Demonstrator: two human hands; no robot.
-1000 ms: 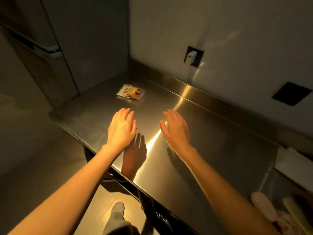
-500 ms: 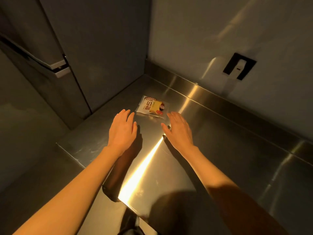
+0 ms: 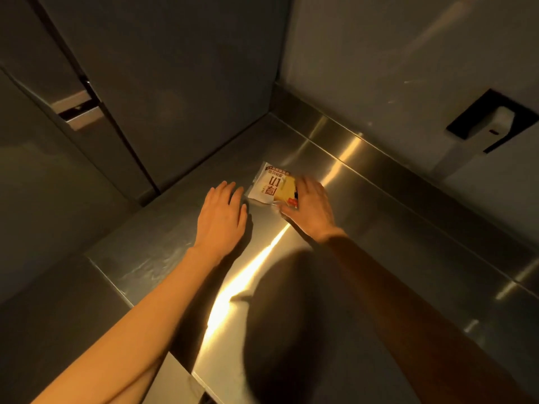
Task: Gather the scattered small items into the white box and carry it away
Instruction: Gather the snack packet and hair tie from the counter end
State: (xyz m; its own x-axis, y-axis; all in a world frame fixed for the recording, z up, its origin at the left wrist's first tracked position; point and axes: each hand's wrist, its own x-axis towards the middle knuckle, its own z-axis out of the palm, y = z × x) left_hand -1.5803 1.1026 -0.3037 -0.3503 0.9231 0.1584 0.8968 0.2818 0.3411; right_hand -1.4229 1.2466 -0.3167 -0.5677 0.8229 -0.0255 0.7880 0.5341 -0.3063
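Packet (image 3: pixel 271 186) sits flat in the bench (image 3: pixel 379 287) corner, so we curl our right hand (image 3: pixel 310 207), fingers already draped over its edge, under it while the open, empty left hand (image 3: pixel 221 217) steadies.

One snack packet (image 3: pixel 272 185) is counted, near the tabletop's (image 3: pixel 379 287) far left corner. Two hands are counted: left (image 3: pixel 223 217), right (image 3: pixel 310 207). One wall socket (image 3: pixel 493 122) is noted.

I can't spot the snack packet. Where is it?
In the head view, the snack packet lies on the steel counter near its back corner, under the right hand, beside the left hand.
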